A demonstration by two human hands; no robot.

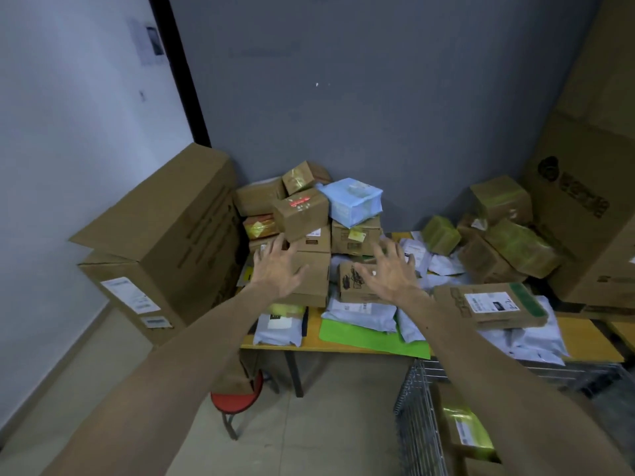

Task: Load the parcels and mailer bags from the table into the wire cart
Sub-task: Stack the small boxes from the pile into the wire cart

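Grey wall backs a yellow table (311,333) heaped with parcels at frame centre. Left hand (278,269) and right hand (388,274) reach in, fingers spread wide, holding nothing. The right hovers over a printed box (354,283) lying lengthwise left-to-right, print facing the camera. Next, probably: grip it and swing to the wire cart (415,407), lower right.

Both arms reach forward, left hand (279,266) and right hand (391,269) spread, empty.

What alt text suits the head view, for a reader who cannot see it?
A left hand and right hand, fingers spread, reach toward cardboard parcels piled on a yellow table among grey mailer bags. A wire cart stands lower right, a parcel inside.
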